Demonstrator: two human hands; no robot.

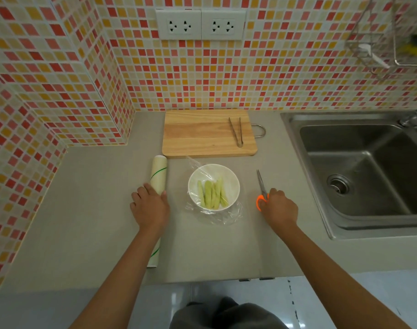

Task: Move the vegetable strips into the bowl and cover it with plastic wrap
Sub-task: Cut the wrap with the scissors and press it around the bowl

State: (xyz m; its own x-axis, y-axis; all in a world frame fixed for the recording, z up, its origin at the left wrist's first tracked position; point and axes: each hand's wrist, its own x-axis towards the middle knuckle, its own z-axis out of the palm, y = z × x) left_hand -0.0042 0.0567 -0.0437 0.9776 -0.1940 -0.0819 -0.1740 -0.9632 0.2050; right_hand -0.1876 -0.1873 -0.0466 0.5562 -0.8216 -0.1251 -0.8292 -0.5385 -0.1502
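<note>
White bowl at mid counter, just in front of the board. Pale green strips lying side by side inside the bowl. Clear wrap draped over the bowl, crumpled on the counter at its near side and trailing up toward the board at its far left; apparently not pulled tight, though hard to judge through the film. Left hand laid over the roll, fingers curled round it, roll lying lengthwise just left of the bowl. Right hand gripping the orange handles of the scissors, blades closed and pointing away, resting on the counter right of the bowl. Tongs on the right part of the board. Sink at far right.
</note>
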